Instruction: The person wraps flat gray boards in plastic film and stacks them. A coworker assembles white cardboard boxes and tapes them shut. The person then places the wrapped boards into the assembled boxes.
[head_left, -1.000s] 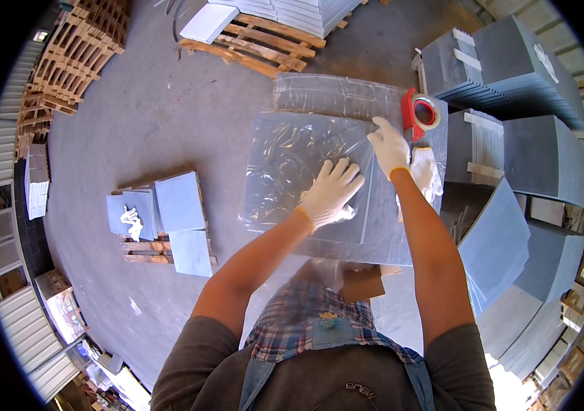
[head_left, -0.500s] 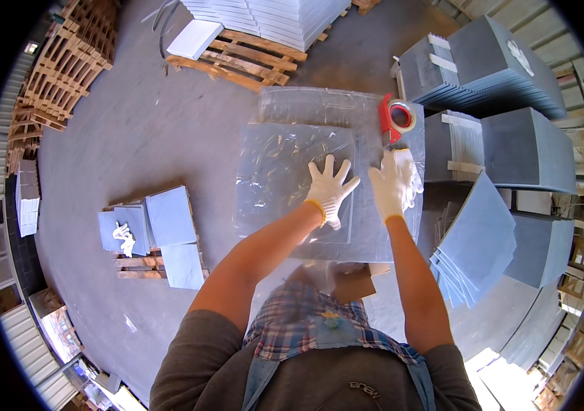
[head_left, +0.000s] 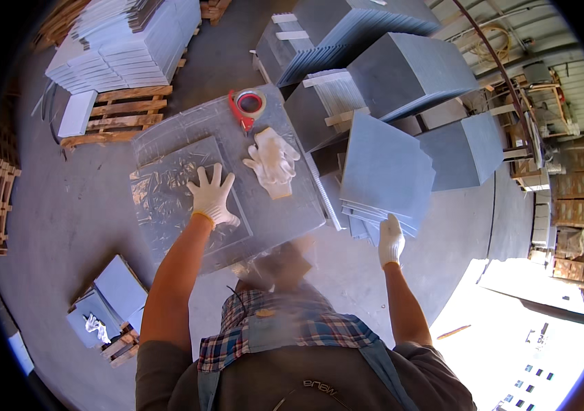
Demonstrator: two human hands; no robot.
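With the centre of your view as the dial, the plastic-wrapped panel lies at nine, your left hand still spread on it, fingers apart. At eleven, the red tape dispenser and spare gloves rest untouched. Your right hand has left the gloves' side for just past three, at the lower edge of the fanned grey panels; its fingers look together, but I cannot tell whether they grip. Your work now seems to span both panel and stack.
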